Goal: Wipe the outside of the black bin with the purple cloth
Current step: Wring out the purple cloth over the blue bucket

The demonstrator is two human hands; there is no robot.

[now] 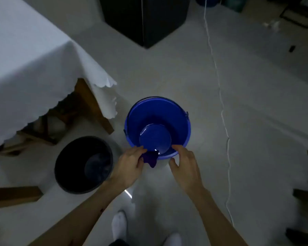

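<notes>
The round black bin stands upright on the pale floor at the lower left, its opening facing up. My left hand is just right of the bin and pinches the small purple cloth, which hangs over the near rim of a blue bucket. My right hand hovers by the same rim, fingers spread, holding nothing. Neither hand touches the bin.
Water sits in the blue bucket. A table under a white cloth with wooden legs stands at the left. A dark cabinet is at the back. A white cord runs across the floor on the right. My socked feet are below.
</notes>
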